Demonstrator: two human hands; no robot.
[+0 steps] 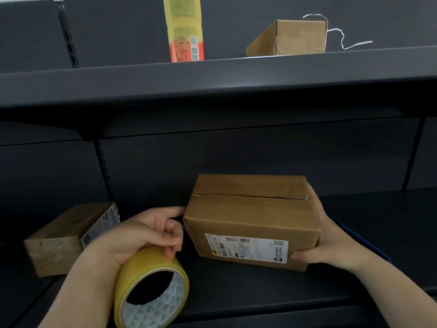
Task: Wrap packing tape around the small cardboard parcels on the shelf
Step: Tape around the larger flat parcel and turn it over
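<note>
Parcels (251, 221): three; tape roll (151, 287): one

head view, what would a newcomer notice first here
A cardboard box with a white label sits mid-shelf, the right hand gripping its right end. The left hand holds a yellow tape roll beside it. A yellow-and-orange pack stands on the upper shelf.

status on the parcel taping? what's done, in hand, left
Done: the parcel at left and the box on the upper shelf already show glossy tape. In hand: right hand grips the labelled parcel, left hand holds the tape roll beside it. Left: its top seam looks open; no fresh strip is visible.
</note>
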